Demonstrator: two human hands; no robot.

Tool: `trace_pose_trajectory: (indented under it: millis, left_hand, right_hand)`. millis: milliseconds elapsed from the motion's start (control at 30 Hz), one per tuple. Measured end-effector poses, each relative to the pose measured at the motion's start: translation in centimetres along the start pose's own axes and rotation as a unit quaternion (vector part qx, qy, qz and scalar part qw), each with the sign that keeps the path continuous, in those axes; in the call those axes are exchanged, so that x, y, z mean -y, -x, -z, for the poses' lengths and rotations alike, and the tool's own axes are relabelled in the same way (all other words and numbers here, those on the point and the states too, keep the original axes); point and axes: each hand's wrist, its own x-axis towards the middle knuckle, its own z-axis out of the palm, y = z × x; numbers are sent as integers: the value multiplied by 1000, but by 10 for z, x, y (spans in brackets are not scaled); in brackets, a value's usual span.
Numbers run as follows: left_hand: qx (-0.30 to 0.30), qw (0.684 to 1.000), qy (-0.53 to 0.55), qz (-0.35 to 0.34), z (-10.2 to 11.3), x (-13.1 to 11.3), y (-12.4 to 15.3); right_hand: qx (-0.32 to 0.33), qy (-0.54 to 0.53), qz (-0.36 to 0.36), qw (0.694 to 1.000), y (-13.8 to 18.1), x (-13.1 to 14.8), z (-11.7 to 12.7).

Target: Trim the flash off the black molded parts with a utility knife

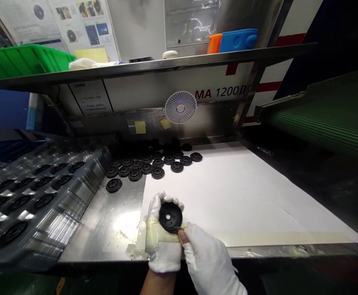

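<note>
While my left hand (163,241) grips one black ribbed rubber disc (170,217) just behind the bench's front edge, my right hand (205,258) is closed in a pinch on a thin metal pick (176,228), tip at the disc's lower edge. Both hands gloved white, left one taped. Open room: white sheet (243,196) to the right, wide; bare steel bench top (105,229) to the left, narrow. Left of that, one clear plastic tray (83,200), about a dozen discs seated in pockets. Ahead, about 17 loose discs (147,168) countable, more in shadow behind. Farther: one desk fan (180,107), one steel shelf (135,69), one green bin (25,61).
</note>
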Motion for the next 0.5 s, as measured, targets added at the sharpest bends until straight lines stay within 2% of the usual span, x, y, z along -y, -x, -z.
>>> trace_pose_trajectory:
  millis: [100, 233, 333, 433, 500]
  left_hand:
    - [21, 999, -37, -3, 3, -3, 4]
    - [58, 994, -75, 55, 8, -8, 6]
    - [46, 997, -31, 56, 8, -6, 1]
    - [14, 999, 5, 40, 6, -2, -3]
    - [17, 1000, 7, 18, 4, -1, -3]
  right_hand:
    - [0, 4, 15, 1000, 0, -2, 1]
    - [25, -11, -16, 999, -4, -7, 9]
    - [36, -16, -34, 999, -3, -8, 9]
    - [29, -16, -20, 999, 3, -5, 3]
    - [31, -27, -11, 999, 5, -3, -1]
